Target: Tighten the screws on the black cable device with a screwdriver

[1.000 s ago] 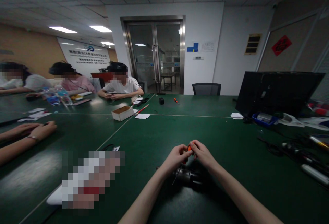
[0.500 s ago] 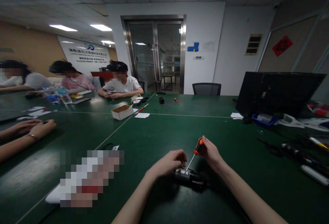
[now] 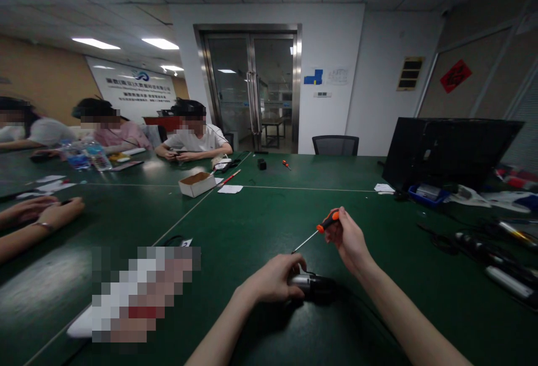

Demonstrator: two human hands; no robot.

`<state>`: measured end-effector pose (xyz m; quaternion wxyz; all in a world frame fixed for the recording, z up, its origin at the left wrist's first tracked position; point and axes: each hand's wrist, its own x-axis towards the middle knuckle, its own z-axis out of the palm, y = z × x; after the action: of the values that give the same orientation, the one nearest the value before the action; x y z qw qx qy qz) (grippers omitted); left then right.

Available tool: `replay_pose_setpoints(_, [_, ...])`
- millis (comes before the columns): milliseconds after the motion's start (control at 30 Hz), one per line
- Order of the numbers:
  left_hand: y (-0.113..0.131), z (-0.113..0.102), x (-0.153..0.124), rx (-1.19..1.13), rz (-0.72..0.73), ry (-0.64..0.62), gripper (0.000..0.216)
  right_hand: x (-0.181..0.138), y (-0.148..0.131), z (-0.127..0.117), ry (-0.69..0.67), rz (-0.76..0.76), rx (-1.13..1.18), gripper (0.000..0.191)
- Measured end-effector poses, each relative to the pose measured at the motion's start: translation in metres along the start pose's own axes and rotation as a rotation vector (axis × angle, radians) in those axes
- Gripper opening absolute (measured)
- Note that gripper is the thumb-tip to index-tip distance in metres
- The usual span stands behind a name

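Note:
My left hand (image 3: 275, 279) is closed round the left end of a small dark cylindrical device (image 3: 315, 286) that lies on the green table (image 3: 269, 214). My right hand (image 3: 349, 238) is raised above and to the right of the device. It grips a small screwdriver (image 3: 320, 228) by its orange handle. The thin metal shaft slants down to the left, and its tip hangs in the air just above my left hand, clear of the device.
A black monitor (image 3: 449, 150) stands at the right, with cables and tools (image 3: 496, 256) in front of it. A small cardboard box (image 3: 196, 184) and papers lie mid-table. Three people sit at the far left; another person's hands (image 3: 40, 214) rest at the left edge. A blurred patch (image 3: 140, 293) lies near left.
My right hand has lifted the screwdriver up and right, off the device. My left hand has moved down from the screwdriver onto the device and closed on it.

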<state>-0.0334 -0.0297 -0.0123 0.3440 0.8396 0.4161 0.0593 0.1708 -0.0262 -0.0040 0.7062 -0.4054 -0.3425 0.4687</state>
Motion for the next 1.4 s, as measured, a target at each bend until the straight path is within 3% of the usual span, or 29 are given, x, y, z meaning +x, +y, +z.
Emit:
replay_pose_setpoints(267, [-0.001, 0.006, 0.003, 0.026, 0.036, 0.049, 0.043, -0.032, 0.004, -0.004, 0.165, -0.049, 0.135, 0.051])
replay_pose_setpoints(467, [-0.001, 0.005, 0.003, 0.021, 0.035, 0.034, 0.041, -0.017, 0.006, -0.006, 0.114, -0.038, 0.047, 0.056])
replay_pose_setpoints(700, [-0.002, 0.005, 0.001, 0.016, 0.017, 0.033, 0.043, 0.004, -0.021, -0.012, 0.033, -0.064, -0.033, 0.067])
replay_pose_setpoints(833, [0.001, 0.005, 0.000, 0.054, 0.017, 0.038, 0.042, -0.010, -0.034, -0.023, 0.000, -0.160, -0.169, 0.075])
replay_pose_setpoints(967, [0.004, 0.004, 0.000, 0.058, 0.035, 0.037, 0.043, -0.032, -0.034, -0.027, 0.097, -0.233, -0.177, 0.069])
replay_pose_setpoints(1067, [0.003, 0.005, 0.002, 0.041, 0.064, 0.031, 0.045, -0.039, -0.027, -0.023, 0.082, -0.262, -0.161, 0.064])
replay_pose_setpoints(1300, [-0.001, 0.008, 0.007, 0.021, 0.091, 0.036, 0.051, -0.029, -0.018, -0.006, 0.119, -0.057, 0.024, 0.066])
replay_pose_setpoints(1400, [0.000, 0.010, 0.007, 0.005, 0.095, 0.055, 0.052, -0.023, -0.019, 0.005, 0.067, 0.019, 0.078, 0.073])
